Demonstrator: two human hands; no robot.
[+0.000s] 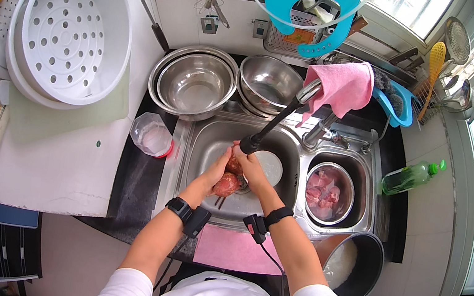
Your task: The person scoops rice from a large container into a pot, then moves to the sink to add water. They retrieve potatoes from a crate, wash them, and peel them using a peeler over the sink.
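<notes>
Both my hands are over the larger sink basin (205, 138), beneath the black spout extension (251, 143) of the faucet. My left hand (216, 170) and my right hand (253, 170) close around a reddish-brown root vegetable (234, 165), mostly hidden by the fingers. A second reddish root vegetable (227, 185) lies just below it, against my left hand; whether it is also held is unclear. Close to my right hand is a pale round dish or lid (270, 168) in the basin. Two thin dark sticks (219, 201) show near the front of the basin.
Raw meat pieces (323, 193) fill a steel bowl in the small basin. Steel bowls (196, 82) stand behind the sink. A plastic jar (151, 134) is at left, a green bottle (411, 178) at right. A pot (365, 263) stands front right. A pink cloth (341, 88) hangs on the faucet.
</notes>
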